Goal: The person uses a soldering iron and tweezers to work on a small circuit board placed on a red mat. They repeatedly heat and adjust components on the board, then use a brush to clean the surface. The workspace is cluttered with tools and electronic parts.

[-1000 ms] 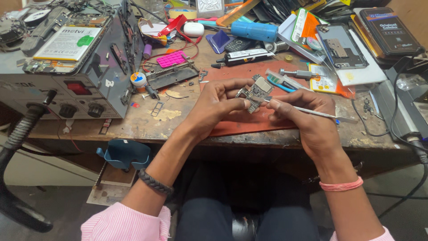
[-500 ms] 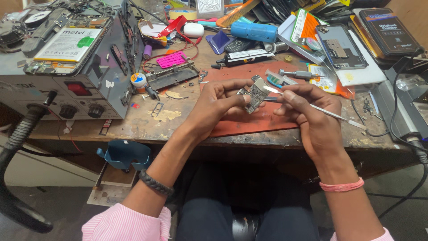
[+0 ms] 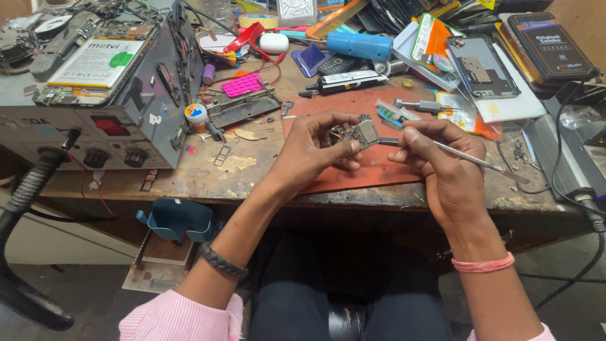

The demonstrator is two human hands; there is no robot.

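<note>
So the board (image 3: 358, 134) was pinched in the left hand (image 3: 312, 155), thumb underneath and fingertips along the top edge, held just above the red mat (image 3: 353, 170) and not resting on it. The right hand (image 3: 442, 167) was closed around tweezers (image 3: 467, 158), gripped like a pen, with the tip brought up to the board's right edge; whether the tip was actually touching couldn't be made out.

Compared with a second ago, the board had been turned a bit and lifted slightly toward the camera, so its flat grey shield was shown more face-on. The tweezers had been swung too: the long end, which was angled down toward the lap side before, was now laid out further right over the bench (image 3: 240, 183). Both hands had barely been shifted otherwise. That reads like the piece being re-presented so the tool could get at that edge, so probing or picking was probably only just being lined up, nothing pulled off yet as far as could be seen.

Around the hands: a screwdriver (image 3: 416, 105) and a clear packet lay just behind on the mat, a phone frame (image 3: 483, 66) further back right, a pink block (image 3: 243, 84) and a grey power supply (image 3: 95, 95) off to the left.
</note>
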